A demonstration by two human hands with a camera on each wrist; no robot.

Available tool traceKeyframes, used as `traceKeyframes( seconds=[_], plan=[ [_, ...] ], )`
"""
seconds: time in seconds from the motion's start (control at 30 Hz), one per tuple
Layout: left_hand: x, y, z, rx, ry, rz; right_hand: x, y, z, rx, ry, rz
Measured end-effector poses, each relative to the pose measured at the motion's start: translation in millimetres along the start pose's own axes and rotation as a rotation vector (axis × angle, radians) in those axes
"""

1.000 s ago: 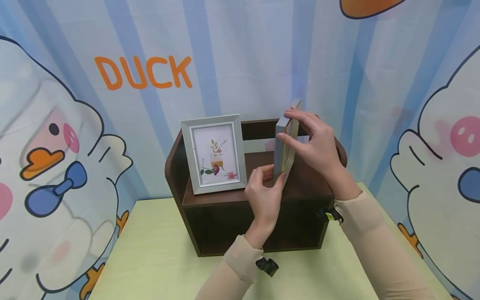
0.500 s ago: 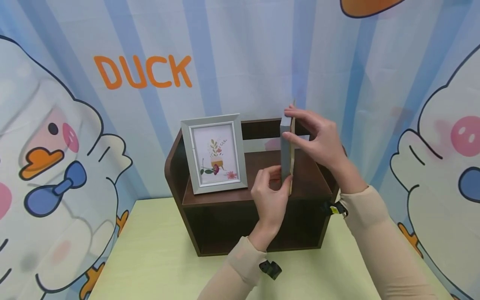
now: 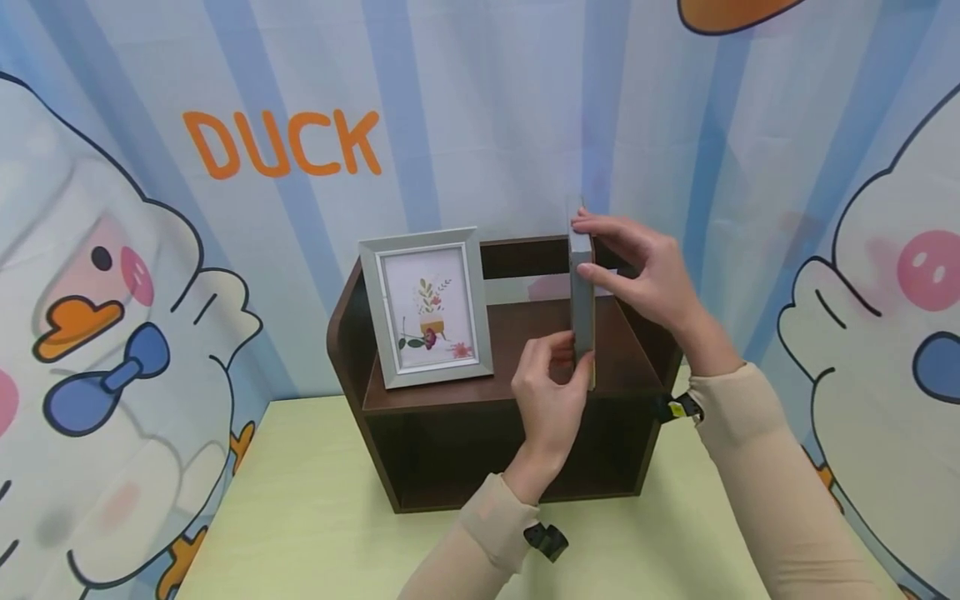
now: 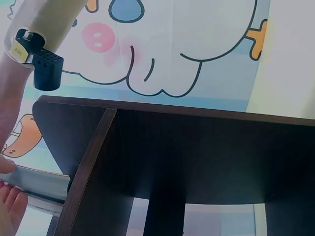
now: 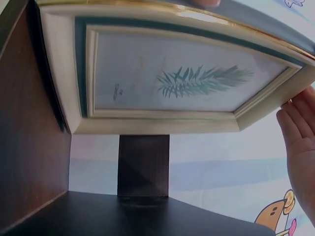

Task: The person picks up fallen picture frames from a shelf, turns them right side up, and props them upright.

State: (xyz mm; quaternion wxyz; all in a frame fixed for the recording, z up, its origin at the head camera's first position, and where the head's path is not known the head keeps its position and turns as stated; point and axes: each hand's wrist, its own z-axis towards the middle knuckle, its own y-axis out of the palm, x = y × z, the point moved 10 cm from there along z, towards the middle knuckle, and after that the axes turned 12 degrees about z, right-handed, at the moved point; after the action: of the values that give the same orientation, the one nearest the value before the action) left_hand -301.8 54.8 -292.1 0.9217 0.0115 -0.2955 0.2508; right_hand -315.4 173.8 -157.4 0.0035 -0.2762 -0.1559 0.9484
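Both hands hold a picture frame (image 3: 582, 296) upright and nearly edge-on to the head camera, over the right part of the brown shelf unit (image 3: 517, 342). The left hand (image 3: 551, 392) pinches the lower part of its blue-grey edge. Higher up, the right hand (image 3: 645, 267) grips the top, thumb on the near edge. The right wrist view shows the face: a cream and teal picture frame (image 5: 157, 125) with a green leaf print and gold trim. In the left wrist view, part of the left hand (image 4: 12, 206) touches it. Whether its bottom meets the shelf, I cannot tell.
A second, pale grey picture frame (image 3: 480, 325) with a potted-plant print leans on the left of the upper shelf. The unit's side panel (image 3: 348, 321) rises beyond it. Below lies the pale yellow table (image 3: 315, 467); a duck-print curtain (image 3: 480, 125) hangs behind.
The held picture frame has shifted slightly right and turned, so its blue-grey edge faces the head camera and less of its cream side shows. Both hands moved with it.
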Motion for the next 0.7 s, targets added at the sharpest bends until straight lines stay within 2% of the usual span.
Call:
traceKeyframes(
  seconds=[0.2,0.23,0.33,0.47,0.7],
  plan=[
    [-0.6,-0.8,-0.9,0.014,0.02,-0.017,0,-4,-0.5,-0.019,-0.019,-0.001],
    [1.5,-3.9,0.4,0.023,0.017,-0.02,1,-4,-0.6,-0.021,-0.021,0.004],
    [-5.6,-5.9,0.8,0.017,-0.023,-0.033,1,-5,-0.9,-0.02,-0.022,0.012],
    [-19.8,-0.1,-2.6,-0.054,-0.085,-0.013,2,-7,-1.6,-0.019,-0.012,0.021],
    [-24.8,9.1,-8.2,-0.162,-0.104,0.037,6,-7,-1.0,-0.032,-0.006,0.051]
  ],
)
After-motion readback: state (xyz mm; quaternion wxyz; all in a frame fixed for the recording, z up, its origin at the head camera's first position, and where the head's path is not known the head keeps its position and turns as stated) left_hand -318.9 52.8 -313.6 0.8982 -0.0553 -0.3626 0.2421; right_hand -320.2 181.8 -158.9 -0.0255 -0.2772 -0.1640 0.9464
